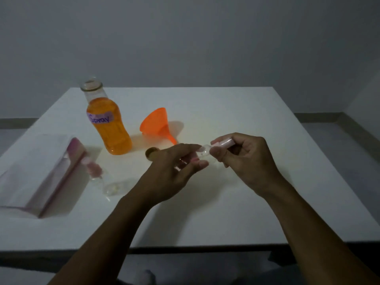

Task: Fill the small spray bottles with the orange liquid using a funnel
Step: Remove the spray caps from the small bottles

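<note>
**Operator:** What do my hands hold?

**Guide:** Your left hand point(174, 171) pinches the clear body of one small spray bottle point(204, 153) between thumb and fingers. Your right hand point(244, 159) curls round its pink cap point(225, 142). You hold it on its side, above the table point(257, 212).

**Operator:** Where is everything else?

**Guide:** The big bottle point(107, 120) stands upright and uncapped at your left front. It is mostly full of orange liquid point(117, 140) and labelled "Spray". The funnel point(157, 125) lies on its side just right of it. A round lid point(151, 153) lies near the big bottle's base, beside your left fingertips. Spare spray bottles point(116, 188) lie beside the plastic bag point(37, 177) at your left.
</note>
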`<state>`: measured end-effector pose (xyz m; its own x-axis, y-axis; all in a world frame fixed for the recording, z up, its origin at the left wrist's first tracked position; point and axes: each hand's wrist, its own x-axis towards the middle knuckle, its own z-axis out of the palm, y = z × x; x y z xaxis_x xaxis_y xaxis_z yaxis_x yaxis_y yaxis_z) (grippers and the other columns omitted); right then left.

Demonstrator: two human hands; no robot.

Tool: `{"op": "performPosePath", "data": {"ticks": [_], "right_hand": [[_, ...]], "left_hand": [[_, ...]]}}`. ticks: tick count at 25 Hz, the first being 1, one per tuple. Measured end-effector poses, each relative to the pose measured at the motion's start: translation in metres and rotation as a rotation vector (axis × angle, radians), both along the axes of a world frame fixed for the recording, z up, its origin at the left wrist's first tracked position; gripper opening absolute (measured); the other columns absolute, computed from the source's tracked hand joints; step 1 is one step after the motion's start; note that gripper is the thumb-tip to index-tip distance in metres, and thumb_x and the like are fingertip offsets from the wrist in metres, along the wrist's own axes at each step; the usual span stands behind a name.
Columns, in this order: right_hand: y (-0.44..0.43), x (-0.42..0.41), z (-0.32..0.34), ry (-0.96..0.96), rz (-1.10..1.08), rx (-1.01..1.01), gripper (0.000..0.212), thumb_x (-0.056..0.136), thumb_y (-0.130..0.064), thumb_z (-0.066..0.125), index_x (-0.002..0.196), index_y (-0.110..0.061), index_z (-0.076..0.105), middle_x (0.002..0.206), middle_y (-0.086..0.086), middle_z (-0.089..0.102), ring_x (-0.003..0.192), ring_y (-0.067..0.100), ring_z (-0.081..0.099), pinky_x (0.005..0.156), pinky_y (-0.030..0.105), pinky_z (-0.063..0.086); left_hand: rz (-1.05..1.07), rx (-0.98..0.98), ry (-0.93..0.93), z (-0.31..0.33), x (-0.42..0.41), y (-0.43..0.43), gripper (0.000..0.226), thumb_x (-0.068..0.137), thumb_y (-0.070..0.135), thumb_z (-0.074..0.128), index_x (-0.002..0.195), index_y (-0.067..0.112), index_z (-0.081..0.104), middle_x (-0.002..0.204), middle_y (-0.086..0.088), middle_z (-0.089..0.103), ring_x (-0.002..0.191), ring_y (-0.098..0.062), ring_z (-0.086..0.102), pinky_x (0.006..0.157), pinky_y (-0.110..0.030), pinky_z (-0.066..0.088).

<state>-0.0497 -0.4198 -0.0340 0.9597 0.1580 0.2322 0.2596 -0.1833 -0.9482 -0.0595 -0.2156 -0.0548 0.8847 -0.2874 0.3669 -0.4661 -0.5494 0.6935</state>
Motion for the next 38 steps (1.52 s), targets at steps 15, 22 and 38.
{"op": "performPosePath", "data": {"ticks": [15, 22, 38], "right_hand": [[-0.04, -0.001, -0.006, 0.152, 0.105, -0.219, 0.044, 0.078, -0.031, 0.083, 0.119, -0.03, 0.068, 0.106, -0.009, 0.072, 0.087, 0.016, 0.074, 0.063, 0.033, 0.062], [-0.03, 0.0, -0.013, 0.189, -0.016, -0.219, 0.028, 0.088, -0.045, 0.07, 0.09, -0.017, 0.076, 0.072, 0.007, 0.075, 0.059, 0.029, 0.072, 0.054, 0.038, 0.059], [-0.084, -0.011, 0.006, -0.009, -0.063, -0.244, 0.023, 0.075, -0.029, 0.084, 0.097, -0.028, 0.078, 0.096, -0.009, 0.077, 0.09, 0.017, 0.07, 0.083, 0.034, 0.061]], "left_hand": [[-0.079, 0.065, -0.018, -0.017, 0.006, -0.013, 0.042, 0.088, 0.054, 0.055, 0.122, 0.03, 0.058, 0.096, 0.011, 0.059, 0.084, -0.008, 0.058, 0.067, -0.018, 0.046], [-0.081, 0.101, -0.019, -0.021, 0.004, -0.014, 0.046, 0.087, 0.057, 0.055, 0.123, 0.028, 0.058, 0.096, 0.012, 0.058, 0.084, -0.007, 0.057, 0.066, -0.021, 0.047], [0.052, 0.109, -0.034, -0.023, 0.002, -0.002, 0.053, 0.081, 0.068, 0.052, 0.12, 0.033, 0.061, 0.104, 0.022, 0.067, 0.097, -0.002, 0.059, 0.077, -0.015, 0.039]]}}
